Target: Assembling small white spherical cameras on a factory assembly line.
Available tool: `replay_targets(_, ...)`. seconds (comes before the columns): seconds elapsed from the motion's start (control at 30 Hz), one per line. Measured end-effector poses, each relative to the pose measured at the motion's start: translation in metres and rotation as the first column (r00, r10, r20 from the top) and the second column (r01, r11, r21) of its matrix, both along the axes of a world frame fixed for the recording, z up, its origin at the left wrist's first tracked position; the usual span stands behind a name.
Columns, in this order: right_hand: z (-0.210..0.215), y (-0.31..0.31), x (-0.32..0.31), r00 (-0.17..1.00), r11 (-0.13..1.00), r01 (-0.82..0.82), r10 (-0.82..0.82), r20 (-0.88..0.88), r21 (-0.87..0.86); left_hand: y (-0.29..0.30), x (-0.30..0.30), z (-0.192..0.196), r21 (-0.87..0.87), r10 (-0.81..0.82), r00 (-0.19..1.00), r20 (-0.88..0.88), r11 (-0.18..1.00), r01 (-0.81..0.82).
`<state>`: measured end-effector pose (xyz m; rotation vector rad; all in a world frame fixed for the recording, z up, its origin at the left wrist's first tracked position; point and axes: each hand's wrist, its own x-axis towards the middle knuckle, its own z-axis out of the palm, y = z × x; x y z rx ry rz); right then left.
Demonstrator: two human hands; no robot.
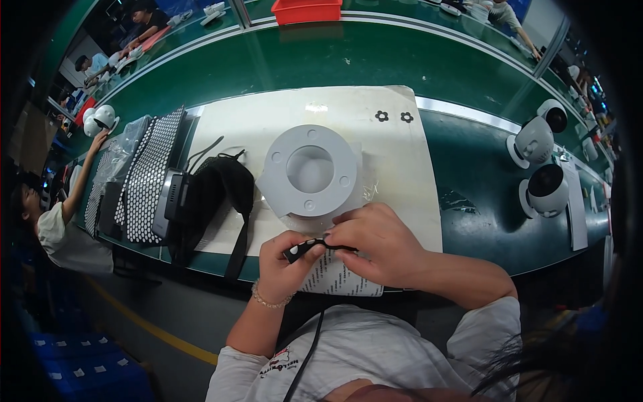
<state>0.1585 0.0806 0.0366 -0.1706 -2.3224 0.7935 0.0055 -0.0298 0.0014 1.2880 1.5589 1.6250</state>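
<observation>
In front of my body, a short black strip with white spots (pixel 299 250) is pinched between the thumb and fingers of my left hand (pixel 276 262). My right hand (pixel 376 242) has its fingers closed at the strip's right end, where a thin black part runs under them. Just beyond both hands stands a round light-grey ring fixture (pixel 329 199) with a white dome inside its opening. Below my fingers, a white sheet with printed rows (pixel 343 279) hangs at the table edge. Two small black flower-shaped pieces (pixel 381 116) lie at the mat's far right.
A cream mat (pixel 408 174) covers the middle of the green table. Black sheets with white dots (pixel 149 181) and a black strap (pixel 239 194) lie left. White round-headed cameras (pixel 548 191) stand right. A red bin (pixel 307 11) sits far back. At left, a co-worker's arm (pixel 82 177) reaches out.
</observation>
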Motion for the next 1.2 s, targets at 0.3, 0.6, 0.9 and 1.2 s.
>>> replay_targets(0.3,0.002,0.005,0.010,0.991,0.989,-0.105,0.096,-0.091,-0.103,-0.002,-0.002,-0.002,0.096,0.029,0.998,-0.064,0.995,-0.023)
replay_targets(0.6,0.001,0.011,0.021,0.985,0.823,-0.166,0.169,-0.043,-0.543,-0.005,-0.004,-0.012,0.391,0.168,0.985,-0.043,0.910,-0.138)
replay_targets(0.9,0.002,0.010,0.023,0.979,0.814,-0.183,0.205,-0.023,-0.552,-0.004,-0.006,-0.007,0.445,0.099,0.987,-0.130,0.895,-0.031)
replay_targets(1.2,0.002,0.006,0.024,0.998,0.990,-0.021,0.029,-0.054,0.143,-0.004,-0.005,-0.009,0.395,0.155,0.979,-0.130,0.914,-0.092)
